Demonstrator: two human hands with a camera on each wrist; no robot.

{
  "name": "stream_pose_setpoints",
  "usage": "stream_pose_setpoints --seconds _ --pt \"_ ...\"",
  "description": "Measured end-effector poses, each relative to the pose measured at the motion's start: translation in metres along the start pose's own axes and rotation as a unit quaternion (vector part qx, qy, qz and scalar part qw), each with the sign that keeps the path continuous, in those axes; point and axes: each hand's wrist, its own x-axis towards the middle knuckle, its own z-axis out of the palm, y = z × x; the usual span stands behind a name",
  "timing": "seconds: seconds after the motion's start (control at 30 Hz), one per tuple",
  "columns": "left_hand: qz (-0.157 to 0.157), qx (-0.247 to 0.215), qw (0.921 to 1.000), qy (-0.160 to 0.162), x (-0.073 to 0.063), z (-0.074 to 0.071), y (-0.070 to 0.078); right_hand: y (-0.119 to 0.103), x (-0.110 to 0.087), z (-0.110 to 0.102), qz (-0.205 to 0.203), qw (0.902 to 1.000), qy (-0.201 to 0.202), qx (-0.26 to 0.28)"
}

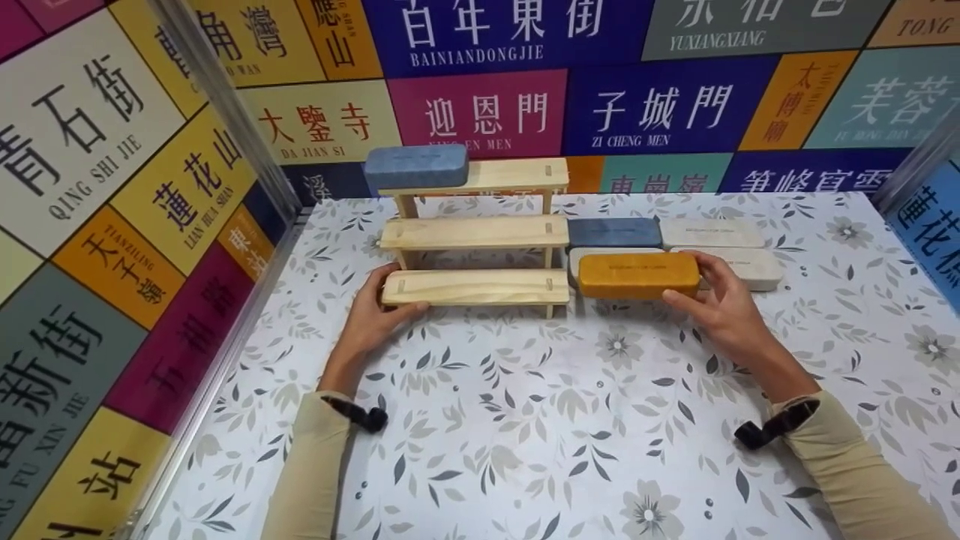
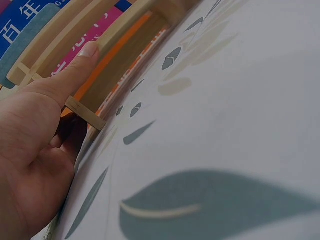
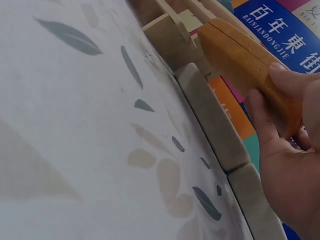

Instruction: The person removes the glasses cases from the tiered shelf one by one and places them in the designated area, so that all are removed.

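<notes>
A three-tier wooden rack (image 1: 475,288) stands at the middle of the table. My left hand (image 1: 379,309) grips the left end of its lowest tier, thumb along the front edge and fingers behind. In my right hand (image 1: 726,304) is a yellow glasses case (image 1: 637,275), pinched at its right end between thumb and fingers. The right wrist view shows the yellow case (image 3: 245,65) raised off the table, its far end close to the rack. A blue glasses case (image 1: 417,166) lies on the left part of the top tier.
Right of the rack lie another blue case (image 1: 615,232), a pale case (image 1: 711,233) behind, and a pale case (image 1: 759,271) in front, partly hidden by my right hand. Another pale case (image 3: 212,117) sits under the yellow one. Sign-printed walls (image 1: 480,112) border the flowered tablecloth (image 1: 525,420).
</notes>
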Motion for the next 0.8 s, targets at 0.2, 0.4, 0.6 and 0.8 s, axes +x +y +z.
stream_pose_setpoints --seconds 0.2,0.4,0.6,0.8 --pt "0.001 -0.012 0.9999 -0.008 0.0 0.0 0.0 0.005 -0.003 0.003 0.024 0.9993 -0.025 -0.015" --pt "0.004 -0.019 0.9998 -0.008 -0.001 0.001 0.0 0.009 -0.004 0.003 0.033 0.9974 -0.05 -0.041" --pt "-0.005 -0.021 0.9998 -0.006 0.0 0.001 0.0 0.007 -0.004 0.003 0.047 0.9938 -0.067 -0.076" --pt "-0.006 -0.018 0.9998 -0.002 0.001 0.001 -0.001 -0.001 -0.005 -0.004 0.042 0.9757 -0.061 -0.207"
